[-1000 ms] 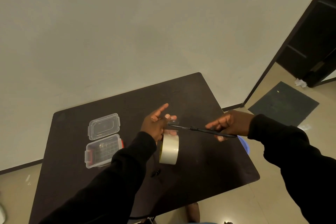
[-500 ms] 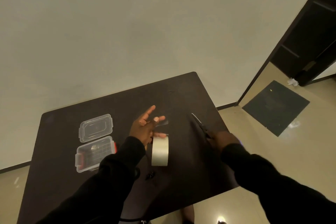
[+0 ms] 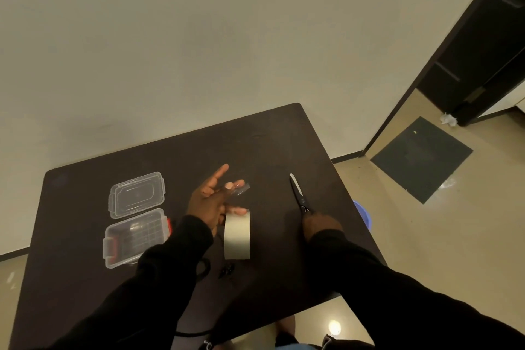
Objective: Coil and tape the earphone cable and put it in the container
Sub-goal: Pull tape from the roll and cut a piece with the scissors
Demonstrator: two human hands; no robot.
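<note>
My left hand is raised over the dark table, holding a roll of pale tape from its lower fingers, with a short clear cut strip stuck to a fingertip. My right hand rests on the table, gripping the handles of black scissors that lie flat with blades pointing away. The black earphone cable lies under my left forearm, its earbuds just below the roll. The clear container with red latches stands open at the left, its lid behind it.
A blue tub sits on the floor past the table's right edge. A dark mat lies before a doorway at the right. A plain wall runs behind the table.
My right hand has swung the scissors away from the tape and lowered them onto the table at the right. The cut strip stays on my left fingertip, the roll hanging below.
</note>
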